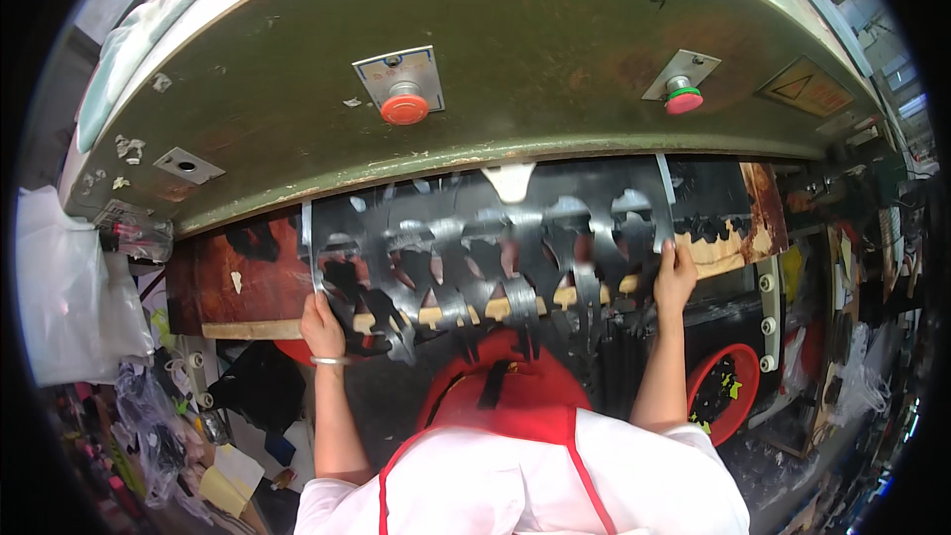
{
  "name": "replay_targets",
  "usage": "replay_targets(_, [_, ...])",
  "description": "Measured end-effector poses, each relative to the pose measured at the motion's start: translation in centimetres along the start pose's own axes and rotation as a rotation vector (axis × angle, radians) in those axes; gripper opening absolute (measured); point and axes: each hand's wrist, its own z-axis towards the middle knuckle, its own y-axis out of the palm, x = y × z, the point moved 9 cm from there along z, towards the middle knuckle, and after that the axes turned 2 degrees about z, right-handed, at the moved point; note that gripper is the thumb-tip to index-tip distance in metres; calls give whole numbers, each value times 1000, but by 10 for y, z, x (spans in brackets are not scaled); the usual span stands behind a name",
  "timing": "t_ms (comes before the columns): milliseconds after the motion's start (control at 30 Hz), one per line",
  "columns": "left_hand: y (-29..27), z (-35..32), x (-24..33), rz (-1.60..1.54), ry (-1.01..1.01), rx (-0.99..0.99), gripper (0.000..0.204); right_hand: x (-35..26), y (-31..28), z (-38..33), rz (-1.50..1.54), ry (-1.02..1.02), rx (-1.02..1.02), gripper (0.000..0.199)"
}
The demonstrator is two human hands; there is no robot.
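A thin, dark, glossy sheet full of punched-out holes is spread across the surface of a cutting press, directly under the machine's broad olive-green head. The sheet looks limp and shiny, like leather or plastic film, and its cut-outs leave narrow webs and ragged, pointed tabs along the near edge. Through the holes show the reddish-brown board and a pale wooden strip beneath.

The left hand grips the sheet's near left corner, fingers curled closed around the edge; a thin bangle circles that wrist. The right hand presses on the sheet's right edge, fingers pointing away and pinching the material against the board.

On the press head sit two round buttons on grey metal plates: a red one toward the left and a red one with a green collar toward the right. The green paint is scuffed, with rust patches. A red round bin holding dark scraps stands near right, and clear plastic bags hang at far left. The person wears a white shirt and red apron straps.
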Motion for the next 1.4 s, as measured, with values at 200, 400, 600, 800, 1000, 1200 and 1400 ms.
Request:
replay_targets(200, [-29, -56, -3, -56, -61, -131, 33, -55, -35, -18, 65, 24, 199, 46])
replay_targets(400, [-67, -38, 53, 255, 199, 190, 35, -215, 93, -99, -32, -564, -398, 110])
replay_targets(600, [-3, -58, 92, 427, 369, -314, 45, -205, 64, -134, 167, -375, -393, 106])
replay_targets(800, [-24, -93, 85, 406, 382, -300, 44, -161, 29, -127, 1059, 147, -607, 109])
replay_targets(1000, [-32, -104, 78, 403, 412, -288, 45, -141, -42, -122, 921, -27, -336, 101])
replay_targets(1200, [-30, -104, 76, 413, 424, -279, 46, -121, -82, -120, 872, -38, -237, 92])
replay_targets(1400, [-25, -98, 80, 408, 429, -306, 47, -117, -29, -102, 350, -32, -298, 91])
